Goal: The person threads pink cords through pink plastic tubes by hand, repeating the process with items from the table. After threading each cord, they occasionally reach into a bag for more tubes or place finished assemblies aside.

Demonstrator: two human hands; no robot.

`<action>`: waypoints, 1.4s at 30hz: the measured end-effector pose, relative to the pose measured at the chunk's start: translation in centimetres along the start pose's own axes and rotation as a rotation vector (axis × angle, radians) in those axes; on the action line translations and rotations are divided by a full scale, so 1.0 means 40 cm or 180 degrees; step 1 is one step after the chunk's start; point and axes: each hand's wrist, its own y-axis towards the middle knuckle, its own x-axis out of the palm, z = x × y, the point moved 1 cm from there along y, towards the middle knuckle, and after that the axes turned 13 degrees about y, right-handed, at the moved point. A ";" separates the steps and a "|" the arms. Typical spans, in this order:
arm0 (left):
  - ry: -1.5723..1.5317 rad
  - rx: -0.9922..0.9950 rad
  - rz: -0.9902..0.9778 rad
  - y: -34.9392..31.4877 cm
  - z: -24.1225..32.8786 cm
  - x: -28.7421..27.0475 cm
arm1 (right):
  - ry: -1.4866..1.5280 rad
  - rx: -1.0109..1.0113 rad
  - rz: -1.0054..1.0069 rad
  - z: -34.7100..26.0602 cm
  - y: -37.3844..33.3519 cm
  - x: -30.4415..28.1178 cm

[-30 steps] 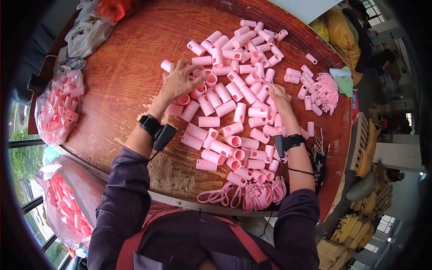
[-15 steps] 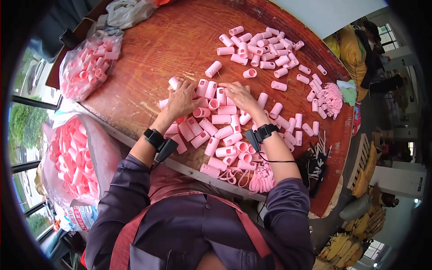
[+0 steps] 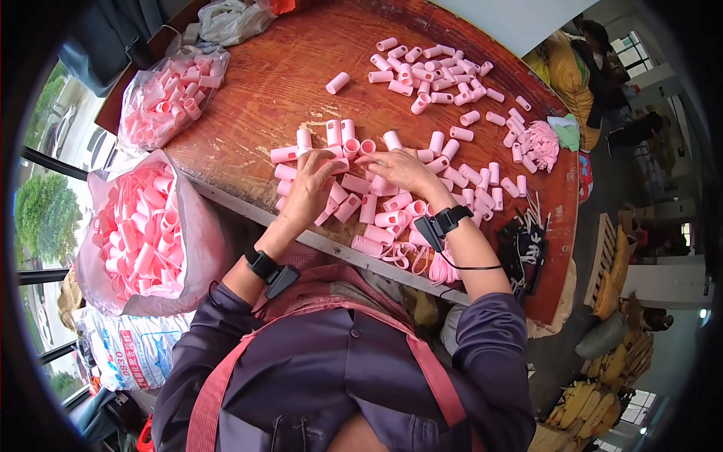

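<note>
Many short pink plastic tubes [image 3: 367, 209], each with a cut-out window, lie in a loose pile on the red-brown wooden table [image 3: 248, 90]. My left hand [image 3: 312, 184] rests over the pile's left part, fingers bent but apart. Stretched loosely across the tubes, my right hand [image 3: 399, 169] comes in from the other side. Both sets of fingertips nearly meet over several tubes; what lies under them is partly hidden. Just beyond the fingers, a few tubes stand or lean, among them a windowed tube [image 3: 333, 132]. A bundle of pink cords [image 3: 444, 267] lies by my right forearm.
A second tube heap [image 3: 437, 74] lies farther back, with a lone tube [image 3: 337, 83] left of it. More cords [image 3: 542, 147] sit at right, near dark laces [image 3: 531, 241]. At left are a clear bag of tubes [image 3: 169, 98] and a large open sack [image 3: 199, 226].
My view has shifted and turned slightly. My hands have come closer together over the pile, and the tubes around my left hand lie differently.
</note>
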 end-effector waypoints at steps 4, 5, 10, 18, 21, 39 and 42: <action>-0.1539 -0.0450 0.0076 -0.032 0.080 -0.024 | 0.0581 -0.0254 0.0298 -0.024 -0.068 0.025; -0.2219 -0.0734 0.0083 -0.044 0.096 -0.036 | 0.0941 -0.0210 0.0417 -0.038 -0.089 0.021; -0.4091 -0.1984 -0.0575 -0.056 0.143 -0.079 | 0.3134 0.0429 0.0583 -0.146 -0.242 0.109; -0.4317 -0.1966 -0.1092 -0.115 0.216 -0.038 | 0.4932 0.0295 0.1233 -0.169 -0.375 0.268; -0.3821 -0.1745 -0.1502 -0.126 0.231 -0.020 | 0.4973 0.0306 0.1357 -0.191 -0.390 0.292; -0.3996 -0.1809 -0.1806 -0.099 0.242 0.038 | 0.4452 0.0611 0.1186 -0.170 -0.556 0.292; -0.2667 -0.0899 -0.1923 -0.100 0.256 0.046 | 0.4389 0.0750 0.1207 -0.157 -0.564 0.286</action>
